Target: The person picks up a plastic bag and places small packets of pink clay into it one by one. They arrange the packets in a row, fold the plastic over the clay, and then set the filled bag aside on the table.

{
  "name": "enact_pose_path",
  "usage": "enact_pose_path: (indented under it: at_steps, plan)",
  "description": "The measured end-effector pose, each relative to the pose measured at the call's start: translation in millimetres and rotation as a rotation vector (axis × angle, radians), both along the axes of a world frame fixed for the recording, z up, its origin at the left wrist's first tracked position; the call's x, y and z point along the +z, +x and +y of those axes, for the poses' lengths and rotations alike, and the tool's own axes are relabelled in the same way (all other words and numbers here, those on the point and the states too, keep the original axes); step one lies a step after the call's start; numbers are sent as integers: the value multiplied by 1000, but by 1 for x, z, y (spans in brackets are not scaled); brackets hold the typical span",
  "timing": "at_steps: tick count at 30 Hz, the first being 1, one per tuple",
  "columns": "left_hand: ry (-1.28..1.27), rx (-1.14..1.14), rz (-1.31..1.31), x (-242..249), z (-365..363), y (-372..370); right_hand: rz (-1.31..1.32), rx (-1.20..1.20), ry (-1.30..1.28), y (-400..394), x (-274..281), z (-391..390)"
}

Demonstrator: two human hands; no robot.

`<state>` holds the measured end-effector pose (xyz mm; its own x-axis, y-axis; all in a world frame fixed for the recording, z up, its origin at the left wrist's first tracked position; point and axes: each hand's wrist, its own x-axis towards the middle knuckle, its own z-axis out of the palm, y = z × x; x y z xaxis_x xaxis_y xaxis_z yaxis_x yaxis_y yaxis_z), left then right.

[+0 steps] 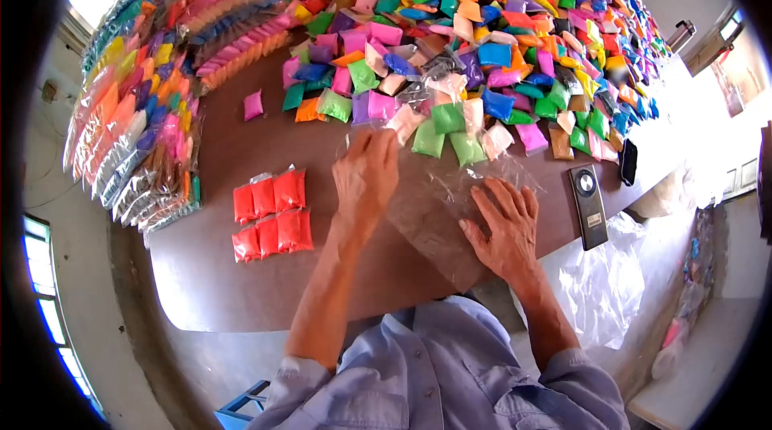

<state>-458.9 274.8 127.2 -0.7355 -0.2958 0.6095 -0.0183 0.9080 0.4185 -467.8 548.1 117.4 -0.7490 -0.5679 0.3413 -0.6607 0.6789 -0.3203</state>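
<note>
My left hand (367, 172) is over the table's middle, its fingers bent down and pressed together at the edge of the packet pile. What they pinch, if anything, is hidden; a pale pink packet (405, 123) lies just beyond the fingertips. My right hand (507, 226) rests with fingers spread and nothing gripped, touching a clear plastic bag (450, 189) that lies flat and crumpled on the table. Light green packets (467, 149) and a darker green packet (448, 118) sit right above that bag.
Red packets (271, 215) lie in two rows at left. A large heap of coloured packets (482, 20) covers the far table. Filled clear bags (121, 132) are stacked at the left edge. A dark phone (589, 206) and a black case (629, 162) lie at right.
</note>
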Motion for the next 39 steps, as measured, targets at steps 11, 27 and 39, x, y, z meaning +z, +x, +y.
enact_pose_path:
  at_steps: [11, 27, 39]
  plan:
    - [-47, -89, 99, 12, -1, -36, -39, 31, -24, 41, -2, 14]
    - [364, -11, -43, 6, 26, 111, 110, -44, -282, 44, -13, 17]
    - [245, -247, -100, 5, 79, 110, 113, -50, -282, 55, -14, 15]
